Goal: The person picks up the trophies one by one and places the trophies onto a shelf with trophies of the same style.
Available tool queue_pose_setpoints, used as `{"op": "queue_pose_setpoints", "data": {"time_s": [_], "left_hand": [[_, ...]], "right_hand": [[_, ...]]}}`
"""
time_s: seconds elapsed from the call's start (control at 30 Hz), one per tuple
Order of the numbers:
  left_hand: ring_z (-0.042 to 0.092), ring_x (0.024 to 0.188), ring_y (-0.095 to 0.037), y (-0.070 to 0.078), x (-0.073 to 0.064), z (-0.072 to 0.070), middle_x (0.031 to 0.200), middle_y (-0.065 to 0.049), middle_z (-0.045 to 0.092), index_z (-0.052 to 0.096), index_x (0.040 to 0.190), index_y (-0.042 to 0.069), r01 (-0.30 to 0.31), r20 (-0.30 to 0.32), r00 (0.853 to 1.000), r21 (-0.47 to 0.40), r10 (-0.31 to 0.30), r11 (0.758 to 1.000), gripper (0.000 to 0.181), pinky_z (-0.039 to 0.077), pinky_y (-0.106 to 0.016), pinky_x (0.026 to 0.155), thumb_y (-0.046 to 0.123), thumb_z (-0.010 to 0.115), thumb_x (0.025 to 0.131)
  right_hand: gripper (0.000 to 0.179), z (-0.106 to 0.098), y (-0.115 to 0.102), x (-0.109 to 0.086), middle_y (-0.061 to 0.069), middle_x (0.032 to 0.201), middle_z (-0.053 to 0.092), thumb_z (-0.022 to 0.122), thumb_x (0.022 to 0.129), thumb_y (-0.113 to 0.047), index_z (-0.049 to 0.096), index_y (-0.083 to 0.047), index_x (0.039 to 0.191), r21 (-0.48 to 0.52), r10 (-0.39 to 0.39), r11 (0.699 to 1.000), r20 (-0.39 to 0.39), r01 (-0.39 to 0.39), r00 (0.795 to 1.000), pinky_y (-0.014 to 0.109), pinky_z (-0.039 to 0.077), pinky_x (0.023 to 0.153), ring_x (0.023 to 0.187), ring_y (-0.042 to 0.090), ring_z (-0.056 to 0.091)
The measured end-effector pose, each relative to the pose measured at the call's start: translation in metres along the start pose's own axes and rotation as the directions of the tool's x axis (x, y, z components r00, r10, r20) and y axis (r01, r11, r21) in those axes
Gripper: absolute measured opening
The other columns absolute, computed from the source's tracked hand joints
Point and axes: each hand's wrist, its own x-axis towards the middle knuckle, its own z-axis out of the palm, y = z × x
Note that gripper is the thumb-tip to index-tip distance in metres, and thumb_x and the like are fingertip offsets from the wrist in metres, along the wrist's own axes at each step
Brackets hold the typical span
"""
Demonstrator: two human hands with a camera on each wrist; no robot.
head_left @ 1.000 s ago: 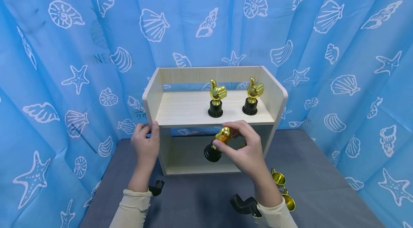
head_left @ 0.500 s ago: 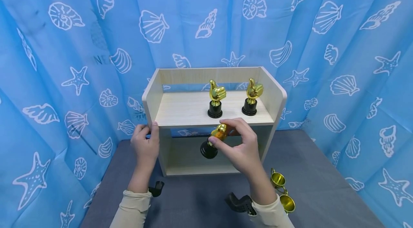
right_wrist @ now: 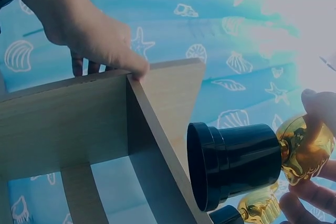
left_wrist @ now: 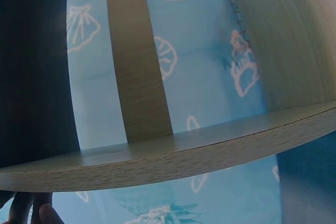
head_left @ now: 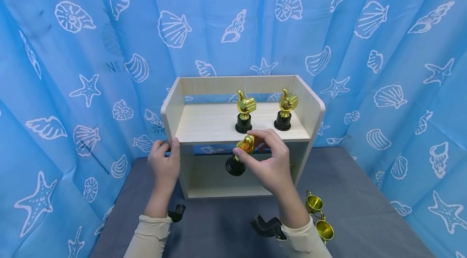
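My right hand (head_left: 271, 164) pinches a gold thumbs-up trophy by its gold top, between thumb and fingers. Its black base (head_left: 235, 166) points down and left, tilted, in front of the shelf unit's lower opening. The right wrist view shows this trophy (right_wrist: 244, 156) up close, lying sideways in that frame. My left hand (head_left: 165, 166) grips the left side panel of the pale wooden shelf unit (head_left: 211, 122), thumb on its front edge. Two matching trophies stand upright on the top board: one right of centre (head_left: 243, 122), one near the right panel (head_left: 283, 120).
Two gold trophy cups (head_left: 314, 203) lie on the dark grey tablecloth (head_left: 365, 209) beside my right forearm. A small gold bit shows inside the lower compartment, mostly hidden by my right hand. A blue shell-patterned curtain (head_left: 204, 18) hangs behind and around the table.
My right hand has moved slightly up and to the left with the trophy, closer to the top board's front edge. My left hand has stayed on the side panel.
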Motion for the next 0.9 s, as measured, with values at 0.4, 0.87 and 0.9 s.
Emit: {"op": "queue_pose_setpoints", "data": {"time_s": [0.4,0.87,0.9], "left_hand": [[0.065,0.083,-0.032,0.001,0.000,-0.001,0.094,-0.019,0.065,0.076,0.082,-0.005,0.004,-0.007,1.000,0.004,-0.004,1.000,0.043,0.049,-0.043,0.066,0.030,0.066,0.104],[0.065,0.084,-0.031,0.001,0.000,-0.001,0.095,-0.019,0.065,0.077,0.083,-0.005,0.008,0.003,1.000,0.002,-0.008,1.000,0.042,0.049,-0.041,0.066,0.030,0.066,0.104],[0.065,0.084,-0.031,0.001,0.000,-0.001,0.095,-0.019,0.065,0.077,0.083,-0.005,0.008,0.003,1.000,0.004,-0.008,1.000,0.042,0.049,-0.041,0.066,0.030,0.066,0.104]], "right_hand": [[0.041,0.015,-0.005,0.012,0.000,0.100,0.069,0.093,0.082,-0.023,0.077,-0.016,0.118,0.013,0.036,0.999,-0.021,-0.035,0.999,0.029,0.053,0.076,0.088,0.015,0.062],[0.041,0.026,-0.011,0.023,0.000,0.101,0.069,0.094,0.081,-0.028,0.076,-0.015,0.116,0.017,0.038,0.999,-0.020,-0.038,0.999,0.041,0.057,0.075,0.089,0.015,0.065],[0.041,0.027,-0.011,0.024,0.001,0.101,0.069,0.094,0.082,-0.029,0.076,-0.015,0.116,0.015,0.037,0.999,-0.019,-0.036,0.999,0.041,0.057,0.075,0.088,0.015,0.065]]}}
